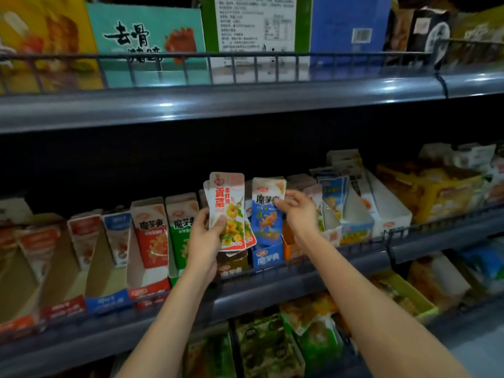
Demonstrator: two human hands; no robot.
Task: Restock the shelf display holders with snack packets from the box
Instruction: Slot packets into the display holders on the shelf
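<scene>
Head view: left hand (206, 241) grips a fanned stack of red-trimmed packets (227, 208) upright, ready as supply; right hand (298, 214) seemingly pinches the blue packet (266, 219), seating it in the blue holder (266, 259) at the shelf (300, 286) front edge

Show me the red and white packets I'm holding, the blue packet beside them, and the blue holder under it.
red and white packets (231, 205): head view, printed front of the top packet.
blue packet (266, 222): head view, its blue middle part.
blue holder (265, 258): head view, its front panel.
</scene>
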